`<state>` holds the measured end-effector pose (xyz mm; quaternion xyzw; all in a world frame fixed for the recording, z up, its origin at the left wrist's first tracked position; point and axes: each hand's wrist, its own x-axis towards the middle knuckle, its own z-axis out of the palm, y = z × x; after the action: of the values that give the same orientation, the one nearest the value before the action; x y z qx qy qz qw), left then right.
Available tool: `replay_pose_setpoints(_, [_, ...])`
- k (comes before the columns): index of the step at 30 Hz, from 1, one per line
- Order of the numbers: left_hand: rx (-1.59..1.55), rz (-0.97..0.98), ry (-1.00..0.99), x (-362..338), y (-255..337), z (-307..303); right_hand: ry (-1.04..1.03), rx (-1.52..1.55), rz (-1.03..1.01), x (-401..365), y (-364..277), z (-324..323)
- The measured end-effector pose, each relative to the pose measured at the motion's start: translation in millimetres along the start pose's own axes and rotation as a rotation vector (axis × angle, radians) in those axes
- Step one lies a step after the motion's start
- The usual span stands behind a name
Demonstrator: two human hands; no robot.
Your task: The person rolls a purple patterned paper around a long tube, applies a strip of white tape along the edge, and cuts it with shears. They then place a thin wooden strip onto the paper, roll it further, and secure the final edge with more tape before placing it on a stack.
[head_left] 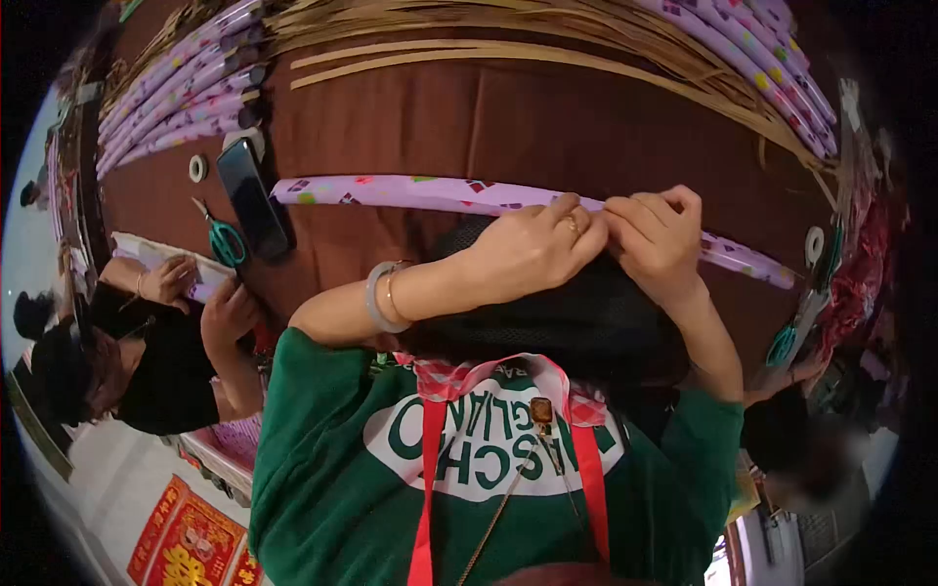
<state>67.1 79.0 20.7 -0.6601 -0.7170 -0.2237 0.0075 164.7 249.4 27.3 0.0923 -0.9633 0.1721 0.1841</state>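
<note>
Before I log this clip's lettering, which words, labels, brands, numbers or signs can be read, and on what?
"SCHO": green shirt, upside down; the letters before it are unclear.
"GLI…O": same shirt, next line, partly covered by a red strap.
"RA", seemingly: same shirt, following line; the rest is unclear.
Red poster: gold characters, too blurred to read.
No legible numbers.

The roll (pixel 401 192) looks smooth and glossy, the tablecloth (pixel 391 122) matt.
</note>
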Motion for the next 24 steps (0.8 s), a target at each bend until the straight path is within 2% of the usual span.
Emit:
replay_pose_setpoints(4, [-0.092, -0.075, -0.075, -3.5, -4.7, -18.7, -0.009, -0.034, -0.008, 5.2, -2.4, -3.0])
replay_pose_setpoints(6, [-0.242, -0.018, 0.045, -11.2, -9.1, -28.5, -0.016, -0.042, 0.008, 5.8, -3.6, -3.3])
replay_pose_setpoints(7, [-0.277, -0.064, 0.031, -19.4, -10.0, -37.5, -0.013, -0.034, -0.005, 6.4, -3.9, -3.1])
replay_pose_setpoints(9, [-0.262, -0.131, 0.051, -36.2, -19.0, -51.6, -0.025, -0.057, -0.002, 7.5, -3.4, -3.3])
replay_pose_setpoints(11, [-0.093, -0.275, 0.114, -52.4, -34.9, -54.8, -0.004, -0.050, -0.007, 11.9, -2.8, -2.5])
replay_pose_setpoints(13, [0.106, -0.364, 0.115, -64.8, -60.0, -59.1, -0.036, 0.016, 0.069, 14.1, 1.0, -2.9])
replay_pose_setpoints(15, [0.093, -0.443, 0.063, -71.8, -78.4, -68.0, -0.094, 0.079, 0.198, 17.2, 9.2, 0.4])
replay_pose_setpoints(16, [0.033, -0.487, 0.097, -74.4, -89.5, -63.0, -0.131, 0.129, 0.287, 18.8, 14.4, 2.6])
replay_pose_setpoints(18, [-0.109, -0.549, 0.114, -73.7, -103.4, -58.5, -0.138, 0.143, 0.346, 20.9, 26.2, 13.5])
replay_pose_setpoints(20, [-0.139, -0.546, 0.159, -69.0, -107.1, -53.7, -0.137, 0.093, 0.349, 23.4, 29.9, 21.0])
replay_pose_setpoints(22, [0.033, -0.588, 0.198, -65.5, -109.8, -53.8, -0.141, 0.086, 0.369, 22.5, 31.0, 21.0])
replay_pose_setpoints(24, [0.083, -0.537, 0.149, -67.6, -110.0, -57.5, -0.159, 0.101, 0.386, 20.1, 30.2, 24.1])
